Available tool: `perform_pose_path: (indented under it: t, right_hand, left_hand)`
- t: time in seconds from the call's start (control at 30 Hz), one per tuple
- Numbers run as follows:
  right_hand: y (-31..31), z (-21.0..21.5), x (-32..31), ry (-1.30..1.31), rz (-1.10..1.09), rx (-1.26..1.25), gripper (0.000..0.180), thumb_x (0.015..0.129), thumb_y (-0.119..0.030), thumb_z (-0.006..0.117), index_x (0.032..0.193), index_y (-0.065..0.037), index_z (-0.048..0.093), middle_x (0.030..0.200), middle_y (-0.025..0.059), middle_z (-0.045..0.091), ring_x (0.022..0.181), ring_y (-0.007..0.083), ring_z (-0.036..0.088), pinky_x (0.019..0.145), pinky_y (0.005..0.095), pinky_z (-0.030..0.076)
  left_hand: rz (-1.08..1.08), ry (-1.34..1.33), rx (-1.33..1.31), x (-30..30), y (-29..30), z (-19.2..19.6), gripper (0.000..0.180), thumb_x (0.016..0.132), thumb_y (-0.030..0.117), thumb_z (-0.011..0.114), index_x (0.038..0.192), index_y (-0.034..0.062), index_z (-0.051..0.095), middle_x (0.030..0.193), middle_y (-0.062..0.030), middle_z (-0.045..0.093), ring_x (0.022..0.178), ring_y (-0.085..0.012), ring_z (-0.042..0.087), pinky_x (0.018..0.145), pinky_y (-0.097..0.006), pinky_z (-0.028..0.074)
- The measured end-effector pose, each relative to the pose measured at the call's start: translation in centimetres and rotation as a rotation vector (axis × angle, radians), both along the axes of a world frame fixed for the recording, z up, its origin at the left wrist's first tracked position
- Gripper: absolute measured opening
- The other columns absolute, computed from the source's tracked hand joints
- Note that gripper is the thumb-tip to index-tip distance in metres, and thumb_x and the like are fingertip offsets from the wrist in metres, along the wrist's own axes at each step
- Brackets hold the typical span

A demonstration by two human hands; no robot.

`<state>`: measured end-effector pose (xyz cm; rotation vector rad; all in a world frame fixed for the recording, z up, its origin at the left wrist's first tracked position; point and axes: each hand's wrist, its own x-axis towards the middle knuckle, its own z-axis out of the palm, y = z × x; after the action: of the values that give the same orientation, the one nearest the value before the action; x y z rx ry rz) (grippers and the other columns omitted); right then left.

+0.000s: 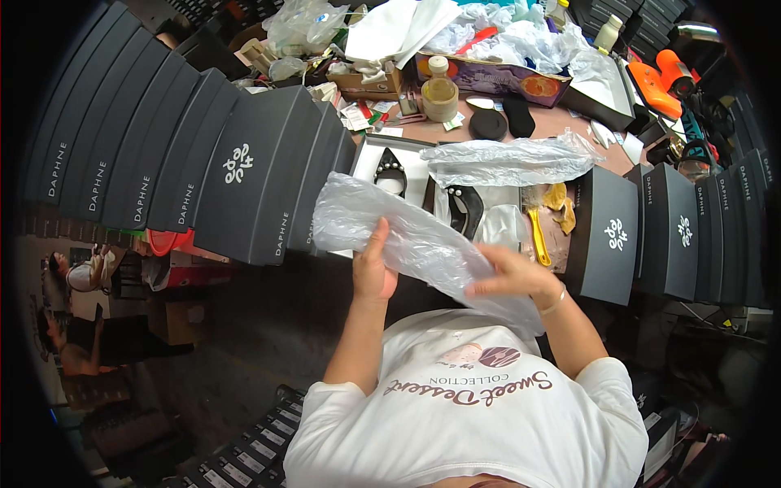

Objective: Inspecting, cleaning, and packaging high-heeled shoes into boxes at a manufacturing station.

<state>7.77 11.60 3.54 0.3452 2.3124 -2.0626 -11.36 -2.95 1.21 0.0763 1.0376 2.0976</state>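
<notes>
Slantwise between two bare hands, a translucent plastic sleeve (431, 252) hangs before a white T-shirt (472, 447) at the near edge of a cluttered workbench (561, 122). The left hand (376, 272) pinches it, one digit across the front, the others largely hidden behind the film. The right hand (517, 276), slightly blurred, lays its fingers together over the lower part; whether they grip or merely smooth, one cannot tell. Beyond it, black shoes (465, 210) with pearl-like beads lie at a box (413, 167), near a second sleeve (512, 163). Such thin film likely calls for a light, steady left pinch and flat right fingers passing along its length, kept clear of the beads, which could snag it.
</notes>
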Motion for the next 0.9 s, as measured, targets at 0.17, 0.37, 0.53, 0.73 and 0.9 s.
perform_pose_path:
  t: [0.17, 0.37, 0.53, 0.73, 0.9]
  right_hand:
    - [-1.0, -3.2, 8.9, -0.393, -0.088, 0.07, 0.023, 0.081, -0.007, 0.059, 0.101, 0.001, 0.063, 0.079, 0.0096, 0.066, 0.075, 0.0146, 0.061, 0.072, 0.0274, 0.049]
    - [2.3, 0.6, 15.5, -0.614, -0.323, 0.278, 0.023, 0.084, -0.005, 0.06, 0.105, 0.003, 0.062, 0.086, 0.0128, 0.068, 0.085, 0.0177, 0.067, 0.072, 0.0294, 0.052]
    - [0.8, 1.2, 3.4, 0.109, -0.334, 0.508, 0.078, 0.076, -0.022, 0.078, 0.139, 0.001, 0.039, 0.128, 0.0204, 0.055, 0.116, 0.0301, 0.056, 0.099, 0.0373, 0.042]
    - [-0.4, -2.8, -4.0, -0.037, -0.091, 0.244, 0.019, 0.085, -0.015, 0.066, 0.093, 0.003, 0.062, 0.069, 0.0107, 0.06, 0.062, 0.0139, 0.053, 0.061, 0.0297, 0.046]
    - [2.5, -3.2, 1.2, -0.172, -0.298, 0.154, 0.014, 0.086, -0.013, 0.062, 0.087, 0.002, 0.061, 0.062, 0.0059, 0.054, 0.059, 0.0112, 0.05, 0.057, 0.0293, 0.043]
  left_hand:
    - [0.209, 0.17, -0.151, -2.7, -0.5, -0.7, 0.036, 0.091, 0.014, 0.064, 0.121, 0.0005, 0.052, 0.117, -0.008, 0.058, 0.107, -0.0191, 0.056, 0.092, -0.034, 0.046]
    - [0.238, 0.218, -0.122, -4.4, -0.8, -0.8, 0.035, 0.092, 0.014, 0.062, 0.122, 0.0006, 0.052, 0.118, -0.0082, 0.057, 0.106, -0.0192, 0.056, 0.091, -0.033, 0.046]
    - [0.207, 0.159, -0.094, -2.0, 0.9, -0.5, 0.036, 0.092, 0.013, 0.063, 0.124, 0.0015, 0.051, 0.118, -0.0081, 0.057, 0.106, -0.0196, 0.056, 0.092, -0.033, 0.046]
    - [0.365, 0.376, -0.15, -4.6, -2.5, 0.3, 0.029, 0.091, 0.014, 0.064, 0.115, -0.0008, 0.058, 0.109, -0.0083, 0.062, 0.096, -0.0165, 0.06, 0.084, -0.03, 0.049]
    - [0.123, 0.493, -0.425, -8.0, -2.6, -3.5, 0.048, 0.092, 0.026, 0.063, 0.127, -0.0049, 0.051, 0.117, -0.0121, 0.059, 0.107, -0.0178, 0.056, 0.087, -0.032, 0.046]
